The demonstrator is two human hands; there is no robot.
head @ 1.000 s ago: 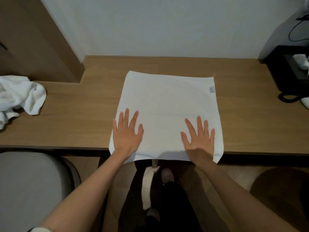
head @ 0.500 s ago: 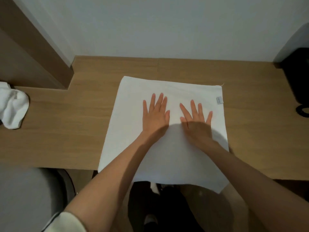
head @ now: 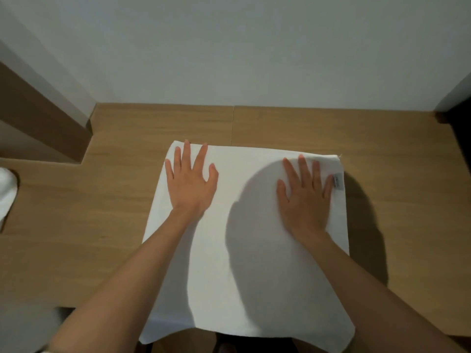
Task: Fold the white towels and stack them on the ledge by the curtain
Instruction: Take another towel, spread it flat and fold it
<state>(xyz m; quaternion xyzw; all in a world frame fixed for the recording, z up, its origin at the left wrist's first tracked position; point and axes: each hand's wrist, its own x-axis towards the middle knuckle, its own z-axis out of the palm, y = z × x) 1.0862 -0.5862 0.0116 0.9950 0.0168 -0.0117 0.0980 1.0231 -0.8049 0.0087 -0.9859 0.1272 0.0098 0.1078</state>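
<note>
A wooden desk meets a pale wall. On it a white towel lies spread flat, its near edge overhanging. The left hand and right hand press its far corners, fingers straight and splayed, gripping nothing.

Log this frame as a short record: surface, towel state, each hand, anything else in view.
surface: light wooden desk
towel: flat white square towel, spread out, near edge overhanging the desk front
left: left hand flat on towel, fingers spread, near far-left corner
right: right hand flat on towel, near far-right corner, beside small grey label
other: crumpled white towel, partly in view at left edge
</note>
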